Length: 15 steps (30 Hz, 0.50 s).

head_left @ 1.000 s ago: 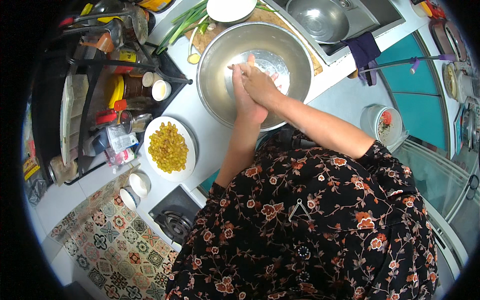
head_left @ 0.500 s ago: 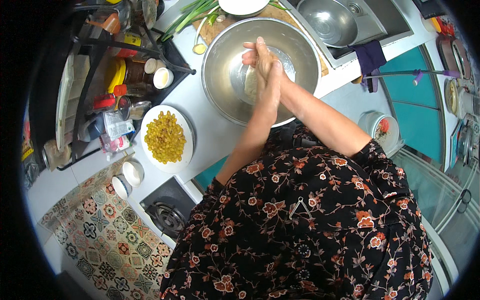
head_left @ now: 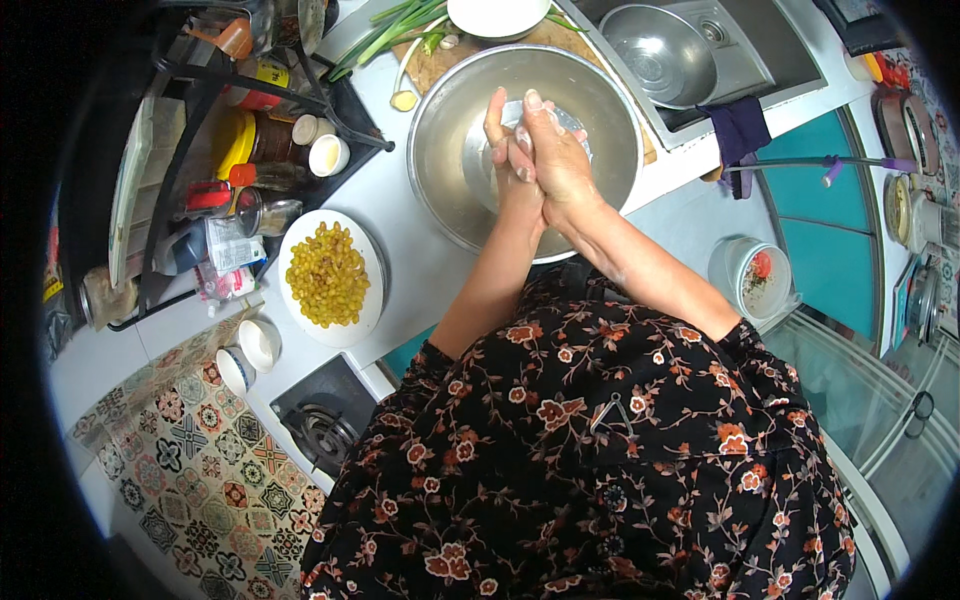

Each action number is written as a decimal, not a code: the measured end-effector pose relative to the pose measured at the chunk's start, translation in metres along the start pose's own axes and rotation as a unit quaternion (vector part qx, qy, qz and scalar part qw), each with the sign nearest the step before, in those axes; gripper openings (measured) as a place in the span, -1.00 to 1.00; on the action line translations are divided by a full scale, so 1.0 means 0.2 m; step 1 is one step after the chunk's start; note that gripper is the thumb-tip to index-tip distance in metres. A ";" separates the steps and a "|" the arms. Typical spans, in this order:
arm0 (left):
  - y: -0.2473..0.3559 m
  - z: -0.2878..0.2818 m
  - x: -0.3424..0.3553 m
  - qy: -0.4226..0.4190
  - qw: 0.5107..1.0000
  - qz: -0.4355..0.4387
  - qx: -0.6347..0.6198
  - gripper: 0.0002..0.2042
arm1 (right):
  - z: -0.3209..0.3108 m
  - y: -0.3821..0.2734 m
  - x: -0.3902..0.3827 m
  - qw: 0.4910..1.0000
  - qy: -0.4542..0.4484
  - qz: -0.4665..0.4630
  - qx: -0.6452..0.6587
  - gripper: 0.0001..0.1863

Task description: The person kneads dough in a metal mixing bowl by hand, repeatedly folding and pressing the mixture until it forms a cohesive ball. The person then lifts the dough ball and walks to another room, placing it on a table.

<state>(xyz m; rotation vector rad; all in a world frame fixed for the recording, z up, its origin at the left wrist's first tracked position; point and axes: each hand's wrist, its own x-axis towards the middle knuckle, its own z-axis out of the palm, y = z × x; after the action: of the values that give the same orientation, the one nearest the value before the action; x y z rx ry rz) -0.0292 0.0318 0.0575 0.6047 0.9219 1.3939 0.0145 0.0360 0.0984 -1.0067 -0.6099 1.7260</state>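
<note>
My left hand (head_left: 513, 165) and my right hand (head_left: 558, 160) are pressed together over a large steel bowl (head_left: 440, 150), their fingers bent around each other. White residue coats some fingertips. Whether anything lies between the palms is hidden. Behind them, pale material (head_left: 483, 175) in the bowl is mostly covered by my hands. A white oval plate of small yellow-green oval pieces (head_left: 326, 275) stands to the lower left of the bowl. Green onions (head_left: 380, 40) and a peeled root piece (head_left: 403, 100) lie beside a wooden board (head_left: 425, 55) behind the bowl.
A white dish (head_left: 498, 12) sits on the board. A sink (head_left: 755, 85) holds another steel bowl (head_left: 650, 60). At left are a crowded condiment rack (head_left: 160, 120), two small bowls (head_left: 258, 342) and a stove burner (head_left: 325, 430). A bucket (head_left: 730, 275) stands at right.
My clasped hands have shifted right and turned against each other: the right was over the left, then both pointed upward; now their fingers are bent together. The whole view has shifted slightly.
</note>
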 end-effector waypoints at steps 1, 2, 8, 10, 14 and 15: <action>0.00 -0.01 0.00 -0.020 1.000 0.008 -0.017 -0.40 | 0.00 0.00 0.00 0.999 0.006 0.020 0.026 -0.56; 0.00 -0.03 0.01 -0.040 0.998 0.016 -0.034 -0.37 | -0.02 0.00 0.00 0.997 -0.004 0.035 0.070 -0.58; -0.01 -0.12 -0.01 -0.144 0.986 0.047 -0.063 -0.34 | -0.08 0.00 0.07 0.922 0.033 0.125 0.366 -0.64; 0.00 -0.13 -0.06 -0.124 0.982 -0.029 -0.137 -0.31 | -0.13 0.04 0.08 0.896 -0.022 0.145 0.419 -0.63; 0.01 -0.10 -0.03 -0.141 0.977 -0.048 -0.155 -0.41 | -0.09 0.02 0.06 0.934 -0.064 0.086 0.342 -0.53; -0.01 -0.11 -0.02 -0.124 0.976 -0.058 -0.168 -0.42 | -0.06 0.01 0.06 0.955 -0.051 0.060 0.285 -0.47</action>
<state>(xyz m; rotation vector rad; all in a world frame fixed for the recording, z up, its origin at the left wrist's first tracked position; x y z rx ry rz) -0.0450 0.0247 0.0442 0.4477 0.4987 1.2970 0.0232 0.0454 0.0869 -0.5541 -0.0913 1.9140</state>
